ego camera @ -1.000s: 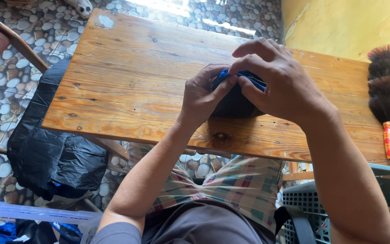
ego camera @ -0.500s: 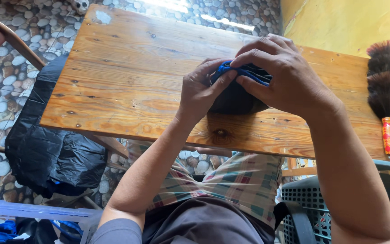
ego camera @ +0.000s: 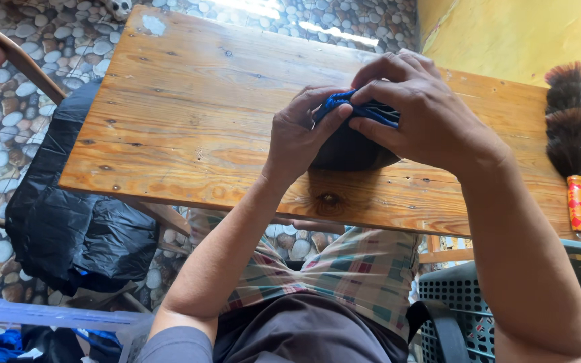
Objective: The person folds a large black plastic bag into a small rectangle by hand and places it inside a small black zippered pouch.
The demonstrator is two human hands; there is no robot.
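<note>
On the wooden table [ego camera: 189, 121], both hands work a small bundle of dark cloth [ego camera: 351, 151] with a bright blue edge [ego camera: 361, 107]. My left hand [ego camera: 297, 134] pinches the blue edge from the left, thumb and fingers closed on it. My right hand [ego camera: 425, 114] covers the bundle from above and the right, fingertips gripping the same blue edge. Most of the cloth is hidden beneath the two hands.
A feather duster [ego camera: 573, 141] with an orange patterned handle lies at the table's right edge. A black plastic bag [ego camera: 68, 228] hangs on the left over the pebble floor. A grey plastic basket [ego camera: 465, 302] stands at lower right, a yellow wall behind.
Both hands have shifted slightly up and away with the bundle, and the blue edge now shows more between the fingertips.
</note>
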